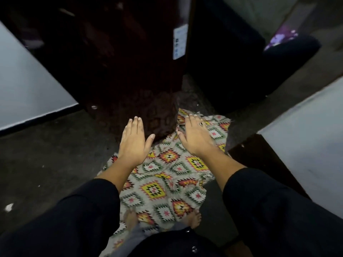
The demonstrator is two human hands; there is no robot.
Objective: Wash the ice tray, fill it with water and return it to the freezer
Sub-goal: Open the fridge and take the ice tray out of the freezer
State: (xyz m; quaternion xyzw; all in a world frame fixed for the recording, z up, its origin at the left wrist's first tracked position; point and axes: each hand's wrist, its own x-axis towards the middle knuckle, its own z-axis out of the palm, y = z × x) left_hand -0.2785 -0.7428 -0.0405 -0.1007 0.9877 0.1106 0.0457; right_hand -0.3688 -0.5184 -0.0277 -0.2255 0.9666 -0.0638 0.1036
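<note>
Hovering flat, fingers straight, my left hand (132, 143) and right hand (194, 136) grasp nothing above the patterned cloth (167, 182); the dark fridge (139, 62) just ahead is murky, and I cannot make out the ice tray.

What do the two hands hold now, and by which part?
Nothing is held. The left hand and the right hand are both open, with straight fingers and palms down.
</note>
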